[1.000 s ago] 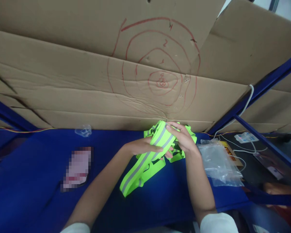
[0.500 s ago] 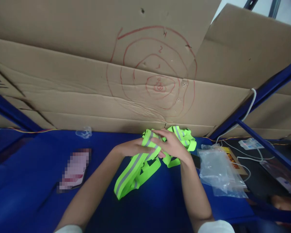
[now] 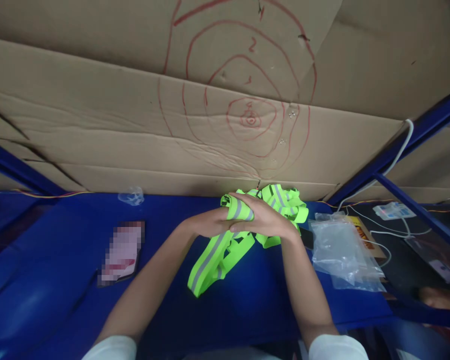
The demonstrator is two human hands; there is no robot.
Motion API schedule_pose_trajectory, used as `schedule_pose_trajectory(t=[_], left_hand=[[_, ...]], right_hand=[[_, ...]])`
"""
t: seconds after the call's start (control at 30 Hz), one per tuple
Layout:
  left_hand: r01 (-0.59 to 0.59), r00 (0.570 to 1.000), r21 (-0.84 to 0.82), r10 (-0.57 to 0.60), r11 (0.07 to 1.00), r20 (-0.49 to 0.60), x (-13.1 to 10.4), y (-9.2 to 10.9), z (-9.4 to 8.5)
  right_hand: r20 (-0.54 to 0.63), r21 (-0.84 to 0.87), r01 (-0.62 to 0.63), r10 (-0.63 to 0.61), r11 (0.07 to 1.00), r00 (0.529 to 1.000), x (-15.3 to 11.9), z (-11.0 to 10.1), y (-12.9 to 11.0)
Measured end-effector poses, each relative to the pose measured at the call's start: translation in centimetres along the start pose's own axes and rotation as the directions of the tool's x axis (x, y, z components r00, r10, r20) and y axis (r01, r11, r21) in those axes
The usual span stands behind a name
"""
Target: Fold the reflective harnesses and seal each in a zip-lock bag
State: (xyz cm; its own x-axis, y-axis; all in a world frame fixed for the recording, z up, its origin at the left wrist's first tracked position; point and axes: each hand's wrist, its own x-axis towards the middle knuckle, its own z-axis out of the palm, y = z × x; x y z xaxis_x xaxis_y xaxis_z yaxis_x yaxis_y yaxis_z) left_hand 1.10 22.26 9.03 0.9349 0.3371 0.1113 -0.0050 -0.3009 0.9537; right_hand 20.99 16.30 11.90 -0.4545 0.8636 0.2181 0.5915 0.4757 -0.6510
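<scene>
A neon yellow-green strap with a grey reflective stripe [image 3: 210,260] lies partly on the blue table, its looped end reaching toward me. My left hand [image 3: 212,221] is wrapped round its upper part, with most of its fingers hidden. Over the same folded part lies my right hand [image 3: 260,217], fingers pressed on the strap and the hands touching. More of the same neon strapping [image 3: 285,202] is bunched just behind and right of my right hand, against the cardboard.
A phone [image 3: 122,252] lies at the left and crumpled clear plastic [image 3: 132,196] behind it. Clear bags [image 3: 339,250] cover part of a yellow-brown packet [image 3: 363,235] at right. Cardboard [image 3: 135,115] with red rings stands behind; blue frame bars [image 3: 427,120] slant at the right. A person's hand [image 3: 440,298] shows far right.
My right hand has closed down over the strap, and a folded turn now shows between my hands. The strap's loose end looks shorter. The view has shifted slightly.
</scene>
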Motion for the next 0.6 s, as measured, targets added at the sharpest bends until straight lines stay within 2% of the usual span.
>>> schedule_pose_trajectory(t=[0.1,0.23,0.37,0.47,0.53,0.6], left_hand=[[-0.026,0.999,0.030,0.025,0.999,0.033,-0.5,0.3,-0.6],[0.065,0.998,-0.001,-0.065,0.998,-0.010,-0.6,-0.6,-1.0],[0.156,0.977,-0.139,-0.173,0.978,-0.122,-0.4,-1.8,-0.8],[0.161,0.959,-0.320,-0.224,0.934,-0.172,0.1,-1.8,-0.2],[0.165,0.971,-0.435,-0.223,0.885,-0.086,0.6,-1.4,0.2],[0.170,0.985,-0.473,-0.170,0.865,0.043,1.1,-1.0,0.7]], right_hand=[[-0.067,-0.029,0.014,-0.016,0.999,0.998,0.1,0.3,-0.6],[-0.173,-0.041,0.063,-0.069,0.997,0.982,0.4,0.4,-0.6],[-0.226,-0.057,0.062,-0.074,0.996,0.971,0.5,0.4,-0.4],[-0.244,-0.053,0.038,-0.050,0.998,0.968,0.5,0.1,-0.3],[-0.301,-0.036,0.004,-0.015,0.999,0.953,0.3,-0.2,-0.1],[-0.432,0.044,-0.062,0.075,0.997,0.899,0.2,-0.6,0.0]])
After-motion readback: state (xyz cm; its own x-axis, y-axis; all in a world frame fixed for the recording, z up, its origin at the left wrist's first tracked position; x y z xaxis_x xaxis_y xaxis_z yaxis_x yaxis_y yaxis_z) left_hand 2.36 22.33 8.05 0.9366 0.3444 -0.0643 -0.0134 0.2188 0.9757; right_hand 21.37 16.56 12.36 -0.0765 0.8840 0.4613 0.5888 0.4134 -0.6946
